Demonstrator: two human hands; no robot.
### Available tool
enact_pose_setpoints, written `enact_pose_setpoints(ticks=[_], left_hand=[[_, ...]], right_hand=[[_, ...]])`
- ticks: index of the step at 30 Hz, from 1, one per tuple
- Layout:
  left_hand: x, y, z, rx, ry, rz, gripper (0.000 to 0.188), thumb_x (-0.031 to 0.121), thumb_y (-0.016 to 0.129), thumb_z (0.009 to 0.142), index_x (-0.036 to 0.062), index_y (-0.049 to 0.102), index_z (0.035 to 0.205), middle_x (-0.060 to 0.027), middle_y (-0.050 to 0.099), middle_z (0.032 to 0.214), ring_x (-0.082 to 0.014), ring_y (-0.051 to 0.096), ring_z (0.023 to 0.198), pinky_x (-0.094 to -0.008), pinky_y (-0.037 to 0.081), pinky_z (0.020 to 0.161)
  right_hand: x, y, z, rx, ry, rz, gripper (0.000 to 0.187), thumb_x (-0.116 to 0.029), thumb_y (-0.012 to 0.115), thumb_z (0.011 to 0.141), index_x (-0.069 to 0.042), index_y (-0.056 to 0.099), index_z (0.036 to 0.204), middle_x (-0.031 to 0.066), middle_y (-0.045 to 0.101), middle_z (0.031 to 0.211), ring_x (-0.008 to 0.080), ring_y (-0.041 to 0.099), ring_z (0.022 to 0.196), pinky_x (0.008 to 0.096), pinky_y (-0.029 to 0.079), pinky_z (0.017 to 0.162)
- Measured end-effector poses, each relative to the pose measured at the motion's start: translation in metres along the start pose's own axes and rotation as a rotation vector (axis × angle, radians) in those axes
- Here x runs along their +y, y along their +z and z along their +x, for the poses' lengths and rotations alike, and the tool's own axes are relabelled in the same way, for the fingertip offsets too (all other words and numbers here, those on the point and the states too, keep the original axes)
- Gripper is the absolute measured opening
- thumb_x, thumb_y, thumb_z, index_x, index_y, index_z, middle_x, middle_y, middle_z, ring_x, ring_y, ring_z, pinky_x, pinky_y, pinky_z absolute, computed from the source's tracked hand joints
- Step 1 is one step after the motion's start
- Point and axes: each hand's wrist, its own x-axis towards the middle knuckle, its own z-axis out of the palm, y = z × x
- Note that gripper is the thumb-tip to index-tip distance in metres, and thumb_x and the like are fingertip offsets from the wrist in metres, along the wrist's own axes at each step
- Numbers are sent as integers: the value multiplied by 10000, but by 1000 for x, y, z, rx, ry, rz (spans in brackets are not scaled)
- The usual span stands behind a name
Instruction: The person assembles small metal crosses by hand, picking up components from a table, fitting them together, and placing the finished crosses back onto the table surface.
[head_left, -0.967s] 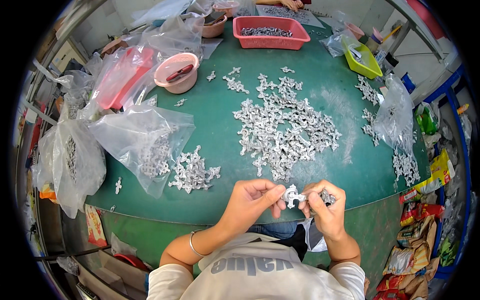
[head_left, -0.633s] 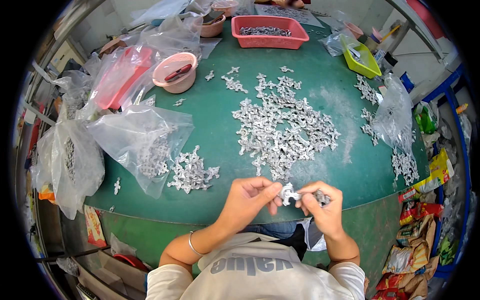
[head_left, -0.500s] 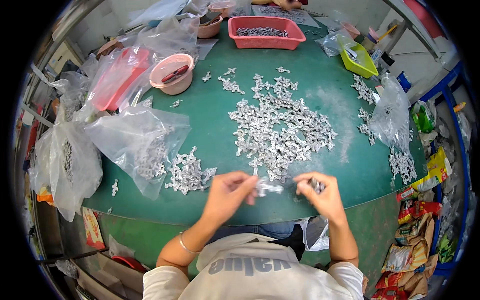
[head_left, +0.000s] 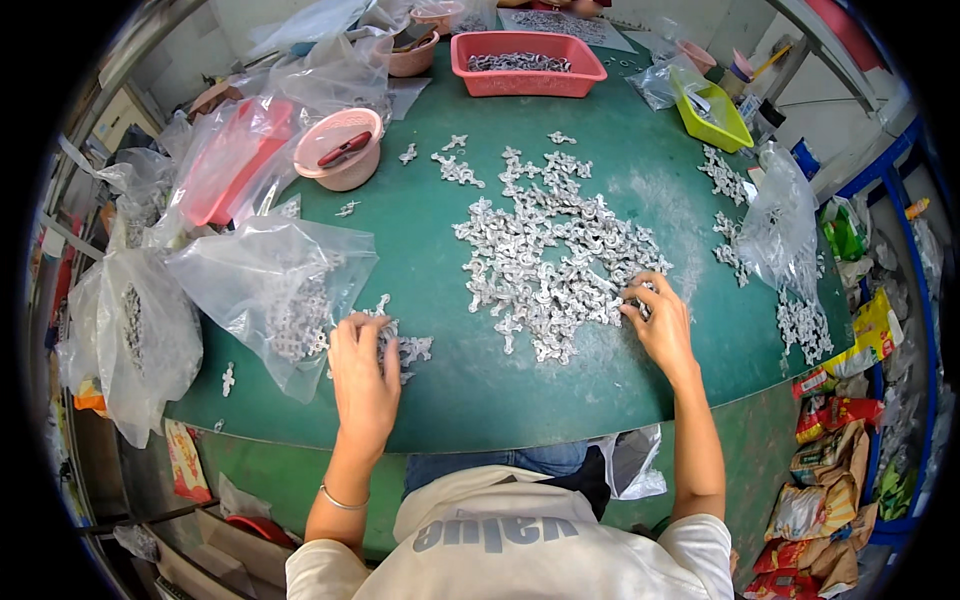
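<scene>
A large pile of small silver-grey metal castings (head_left: 550, 260), lobed and irregular in shape, lies in the middle of the green table. At its right edge my right hand (head_left: 660, 325) has its fingers curled, with thumb and forefinger closing on a metal casting (head_left: 646, 287); its palm is hidden. My left hand (head_left: 364, 375) reaches over a smaller pile of the same castings (head_left: 412, 348) on the left, back of the hand up, fingers apart. Whether a casting lies under those fingers is hidden. Beside it rests a clear plastic bag (head_left: 270, 270) with castings inside.
A pink tray (head_left: 528, 85) of dark metal pieces stands at the far side. A pink bowl (head_left: 315, 160) holds a red-handled tool (head_left: 345, 149). A yellow-green basket (head_left: 722, 125) and another clear bag (head_left: 780, 220) with castings around it are on the right.
My left hand has moved left from the table's front middle, where a casting was between the hands, to the small pile. My right hand has moved forward to the large pile's edge.
</scene>
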Motion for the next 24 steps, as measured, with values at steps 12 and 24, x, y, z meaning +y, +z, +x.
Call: enact_pose_setpoints(ticks=[12, 24], left_hand=[[22, 17, -3, -155, 36, -68, 255, 49, 615, 727, 18, 546, 971, -121, 484, 1002, -279, 454, 935, -371, 332, 798], [30, 19, -7, -204, 57, -73, 260, 60, 617, 729, 15, 546, 976, -129, 482, 1029, -289, 452, 972, -383, 324, 818]], right_hand=[[17, -13, -15, 110, -5, -36, 115, -76, 652, 704, -40, 588, 792, 116, 591, 796, 320, 563, 643, 380, 425, 580], [23, -3, 27, 20, 16, -245, 130, -89, 624, 721, -74, 621, 850, 76, 568, 917, 312, 578, 733, 405, 446, 646]])
